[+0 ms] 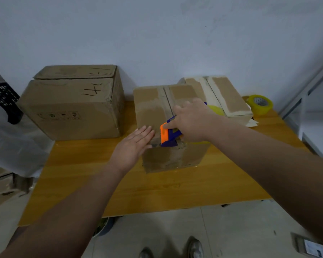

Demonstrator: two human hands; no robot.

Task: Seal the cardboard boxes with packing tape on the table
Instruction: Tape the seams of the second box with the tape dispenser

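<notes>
Middle box [153, 108] sat on the table [157, 189] | I saw the right hand [192, 121] wrapped round the tape dispenser [169, 136] at the box's near top edge | left hand [132, 148] flat, fingers straight, against the box's near-left corner | spare tape roll [261, 105] right of the box

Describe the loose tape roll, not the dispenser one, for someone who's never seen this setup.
Start at the wooden table and go to its far right corner, just right of the rearmost small cardboard box. The yellowish translucent tape roll sits there alone; the other roll is mounted in the blue-and-orange tape dispenser that the right hand grips.
</notes>
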